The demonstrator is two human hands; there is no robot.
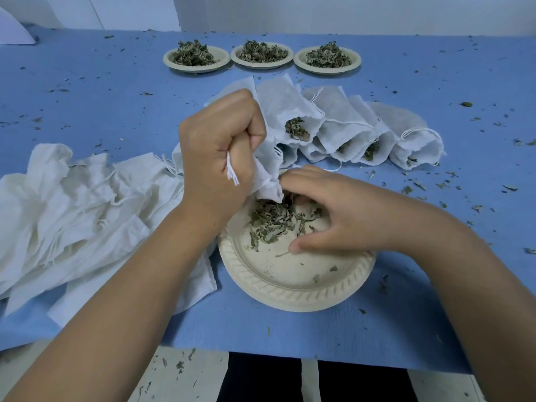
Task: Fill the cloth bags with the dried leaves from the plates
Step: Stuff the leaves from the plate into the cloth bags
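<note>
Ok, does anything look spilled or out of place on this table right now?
Yes. Dried leaf crumbs are scattered all over the blue table cover, thickest right of the filled bags, and some lie on the floor below the near edge. Nothing looks damaged.

Blue-covered table [87, 82] fills pretty much the whole view, its near edge down at 6 o'clock with pale floor [179, 372] below. Plain white wall [348, 13] across 12 o'clock, soft even light, something white [11, 27] at 10.
</note>
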